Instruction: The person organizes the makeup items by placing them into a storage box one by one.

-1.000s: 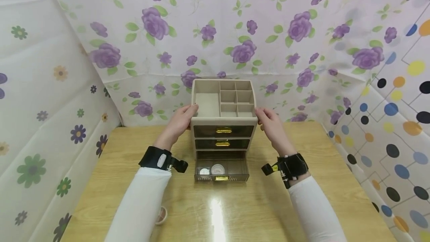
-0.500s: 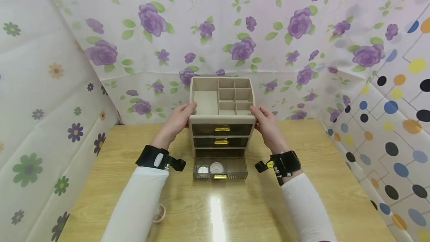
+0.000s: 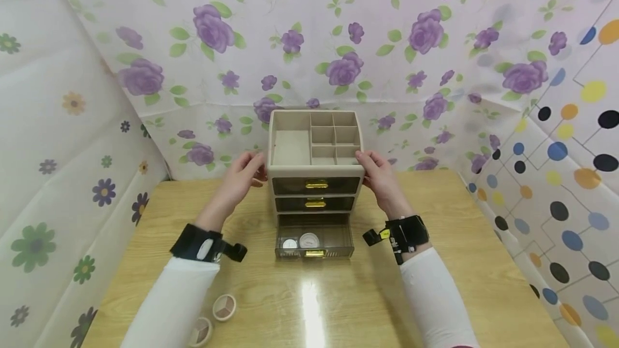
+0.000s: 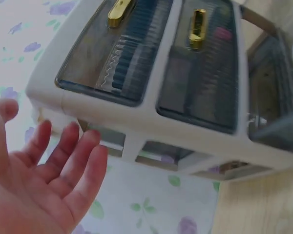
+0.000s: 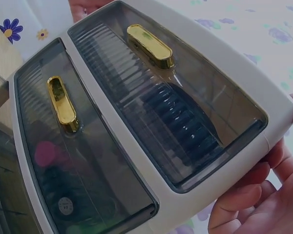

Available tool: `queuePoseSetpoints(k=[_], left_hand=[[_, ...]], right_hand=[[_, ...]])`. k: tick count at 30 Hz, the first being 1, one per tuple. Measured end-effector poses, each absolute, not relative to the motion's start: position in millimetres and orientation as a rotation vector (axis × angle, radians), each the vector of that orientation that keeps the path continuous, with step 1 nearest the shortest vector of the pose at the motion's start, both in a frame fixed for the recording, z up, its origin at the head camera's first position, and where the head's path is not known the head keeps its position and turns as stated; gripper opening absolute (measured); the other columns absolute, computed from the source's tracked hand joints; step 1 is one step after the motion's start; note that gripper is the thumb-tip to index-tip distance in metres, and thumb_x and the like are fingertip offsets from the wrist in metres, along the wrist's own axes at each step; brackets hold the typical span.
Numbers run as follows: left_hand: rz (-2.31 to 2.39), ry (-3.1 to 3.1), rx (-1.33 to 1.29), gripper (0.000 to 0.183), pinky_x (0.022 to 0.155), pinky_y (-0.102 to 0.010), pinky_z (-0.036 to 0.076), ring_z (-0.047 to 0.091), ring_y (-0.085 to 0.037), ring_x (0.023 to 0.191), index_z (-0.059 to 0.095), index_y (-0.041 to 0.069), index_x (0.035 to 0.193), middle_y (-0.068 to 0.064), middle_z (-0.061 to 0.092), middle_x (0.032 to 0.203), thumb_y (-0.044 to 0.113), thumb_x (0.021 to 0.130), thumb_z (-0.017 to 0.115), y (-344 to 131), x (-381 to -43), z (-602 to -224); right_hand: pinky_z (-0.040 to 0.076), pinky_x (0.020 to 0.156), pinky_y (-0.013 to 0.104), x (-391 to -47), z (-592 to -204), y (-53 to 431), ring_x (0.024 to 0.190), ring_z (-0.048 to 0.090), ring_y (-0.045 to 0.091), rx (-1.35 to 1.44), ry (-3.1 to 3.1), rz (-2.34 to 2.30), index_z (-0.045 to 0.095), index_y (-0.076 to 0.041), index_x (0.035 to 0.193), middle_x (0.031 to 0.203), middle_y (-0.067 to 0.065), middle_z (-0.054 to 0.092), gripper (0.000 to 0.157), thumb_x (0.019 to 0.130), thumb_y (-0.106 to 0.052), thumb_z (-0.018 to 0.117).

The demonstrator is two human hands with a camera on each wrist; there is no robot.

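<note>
A beige desktop drawer organizer (image 3: 316, 168) stands against the flowered cloth. Its two upper dark drawers are closed. The clear bottom drawer (image 3: 335, 238) is pulled out, with two round white-rimmed items (image 3: 309, 240) inside. At the organizer's right side my right hand (image 3: 382, 179) grips the top corner, thumb on the rim and fingers underneath, as the right wrist view shows. My left hand (image 3: 242, 176) is beside the left side, fingers loosely bent and holding nothing. In the left wrist view a small gap shows between the left fingers (image 4: 83, 165) and the organizer's casing.
Two round compacts with three-part pans lie at the front left of the wooden table (image 3: 411, 283), one compact (image 3: 224, 307) in full view, the other partly under the left sleeve (image 3: 169, 299). A pink item (image 5: 45, 154) shows through the middle drawer's front. Patterned cloths line three sides.
My left hand has let go of the organizer's left rim and drawn away to the left. The right hand keeps its grip. Both compacts now show as the left sleeve shifts left.
</note>
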State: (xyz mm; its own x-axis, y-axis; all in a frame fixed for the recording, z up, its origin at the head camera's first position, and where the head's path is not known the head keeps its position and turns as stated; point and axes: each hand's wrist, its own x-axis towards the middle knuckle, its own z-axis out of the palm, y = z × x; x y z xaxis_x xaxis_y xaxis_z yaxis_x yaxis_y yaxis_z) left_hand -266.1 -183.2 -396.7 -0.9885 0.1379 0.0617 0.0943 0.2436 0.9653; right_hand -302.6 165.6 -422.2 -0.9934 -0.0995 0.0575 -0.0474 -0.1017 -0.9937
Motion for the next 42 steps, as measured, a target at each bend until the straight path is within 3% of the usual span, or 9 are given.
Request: queuePoseSetpoints(k=[8, 15, 24, 28, 32, 42], left_hand=[[1.583, 2.574, 0.298, 0.030, 0.077, -0.037, 0.058, 0.066, -0.033, 0.095, 0.062, 0.000, 0.121, -0.016, 0.066, 0.105, 0.029, 0.113, 0.058, -232, -203, -435], [1.127, 2.618, 0.492, 0.018, 0.070, -0.029, 0.052, 0.061, -0.013, 0.081, 0.069, 0.011, 0.108, 0.004, 0.065, 0.092, 0.027, 0.103, 0.074, -257, -158, -476], [0.906, 2.554, 0.575, 0.040, 0.067, -0.030, 0.046, 0.052, -0.010, 0.076, 0.069, 0.012, 0.112, 0.002, 0.061, 0.093, 0.034, 0.087, 0.091, -266, -127, -504], [0.765, 2.574, 0.588, 0.056, 0.071, -0.032, 0.049, 0.054, -0.011, 0.081, 0.070, 0.017, 0.114, 0.005, 0.060, 0.095, 0.045, 0.074, 0.097, -262, -121, -506], [0.650, 2.579, 0.641, 0.065, 0.074, -0.035, 0.052, 0.056, -0.010, 0.084, 0.070, 0.021, 0.114, 0.008, 0.059, 0.100, 0.045, 0.062, 0.101, -259, -118, -504], [0.583, 2.595, 0.649, 0.062, 0.068, -0.034, 0.049, 0.052, -0.009, 0.078, 0.069, 0.022, 0.109, 0.009, 0.056, 0.097, 0.033, 0.059, 0.104, -249, -114, -503]], right_hand=[[0.048, 0.076, 0.030, -305, -424, 165, 0.085, 0.063, 0.014, -0.161, 2.035, -2.292, 0.059, -0.017, 0.094, 0.091, 0.000, 0.058, 0.027, 0.108, -0.038, 0.065], [0.048, 0.072, 0.028, -306, -423, 170, 0.083, 0.064, 0.013, -0.170, 2.051, -2.309, 0.059, -0.018, 0.091, 0.089, -0.001, 0.059, 0.026, 0.109, -0.037, 0.063], [0.048, 0.073, 0.028, -304, -422, 169, 0.085, 0.064, 0.013, -0.171, 2.061, -2.295, 0.059, -0.019, 0.093, 0.090, -0.001, 0.061, 0.026, 0.109, -0.039, 0.065], [0.049, 0.073, 0.028, -303, -422, 168, 0.086, 0.065, 0.013, -0.169, 2.063, -2.291, 0.059, -0.019, 0.094, 0.091, -0.001, 0.061, 0.026, 0.109, -0.040, 0.065], [0.049, 0.073, 0.028, -303, -424, 169, 0.086, 0.065, 0.013, -0.165, 2.067, -2.280, 0.059, -0.018, 0.095, 0.090, -0.001, 0.060, 0.027, 0.108, -0.041, 0.066], [0.046, 0.074, 0.029, -302, -423, 170, 0.085, 0.063, 0.015, -0.178, 2.099, -2.258, 0.059, -0.019, 0.094, 0.089, 0.000, 0.058, 0.029, 0.108, -0.044, 0.066]])
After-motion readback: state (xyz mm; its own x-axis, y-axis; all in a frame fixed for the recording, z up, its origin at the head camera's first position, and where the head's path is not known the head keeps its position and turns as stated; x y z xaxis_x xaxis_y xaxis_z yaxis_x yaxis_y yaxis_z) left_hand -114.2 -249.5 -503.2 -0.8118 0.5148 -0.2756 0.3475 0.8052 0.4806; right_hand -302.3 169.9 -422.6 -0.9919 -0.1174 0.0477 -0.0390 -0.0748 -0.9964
